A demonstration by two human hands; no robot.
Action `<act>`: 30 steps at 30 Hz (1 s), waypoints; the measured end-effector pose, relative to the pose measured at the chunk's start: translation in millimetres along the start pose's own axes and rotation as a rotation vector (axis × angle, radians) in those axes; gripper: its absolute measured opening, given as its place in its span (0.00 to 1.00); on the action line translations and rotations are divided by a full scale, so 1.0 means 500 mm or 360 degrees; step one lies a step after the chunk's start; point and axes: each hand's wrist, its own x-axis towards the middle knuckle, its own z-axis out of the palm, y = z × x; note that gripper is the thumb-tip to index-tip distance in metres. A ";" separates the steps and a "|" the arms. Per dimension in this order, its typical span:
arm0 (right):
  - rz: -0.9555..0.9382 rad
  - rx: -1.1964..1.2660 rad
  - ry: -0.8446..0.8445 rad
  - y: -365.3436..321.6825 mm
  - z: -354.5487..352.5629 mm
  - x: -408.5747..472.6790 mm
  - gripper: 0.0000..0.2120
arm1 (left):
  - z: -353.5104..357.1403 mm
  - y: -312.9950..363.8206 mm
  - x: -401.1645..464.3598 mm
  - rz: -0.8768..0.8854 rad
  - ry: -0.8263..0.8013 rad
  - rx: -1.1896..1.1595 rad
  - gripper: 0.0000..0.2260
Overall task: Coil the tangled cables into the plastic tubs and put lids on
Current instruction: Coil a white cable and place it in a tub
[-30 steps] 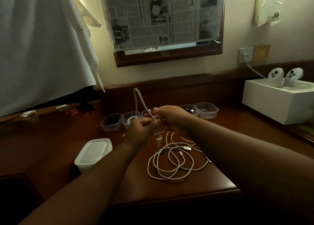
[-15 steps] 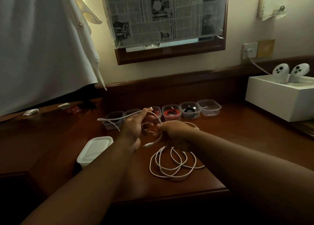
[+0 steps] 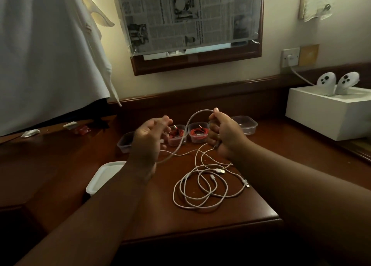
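Observation:
A tangle of white cables [image 3: 202, 187] lies on the brown desk [image 3: 230, 223] in front of me. One white cable [image 3: 192, 121] arches up from it between my hands. My right hand [image 3: 222, 134] is closed around that cable at the arch's right end. My left hand [image 3: 149, 143] is raised beside the arch's lower left part with fingers curled; whether it grips the cable I cannot tell. Behind the hands stands a row of clear tubs: two hold red cables [image 3: 197, 135], the right one [image 3: 246, 124] looks empty, the left one [image 3: 125, 142] is dim.
A stack of white lids [image 3: 104, 178] sits at the left of the desk, partly behind my left forearm. A white box [image 3: 325, 115] with two white controllers stands at the right. White cloth [image 3: 44, 50] hangs at the left, and a newspaper-covered frame [image 3: 190, 20] on the wall.
My hands have moved apart and risen. The held cable now forms a tall arch between them, and more of the tangle lies spread on the desk.

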 end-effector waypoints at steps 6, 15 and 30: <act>-0.0123 0.0019 0.0225 -0.039 -0.006 -0.009 0.15 | -0.064 -0.131 0.031 0.0288 -0.0684 0.1237 0.06; 0.0126 0.0123 0.0002 -0.053 -0.020 -0.017 0.15 | -0.140 -0.228 0.065 0.0319 -0.0315 0.1561 0.05; -0.0472 -0.2081 -0.0708 0.015 0.060 -0.062 0.07 | 0.005 -0.037 0.062 -0.0242 -0.0228 0.0445 0.06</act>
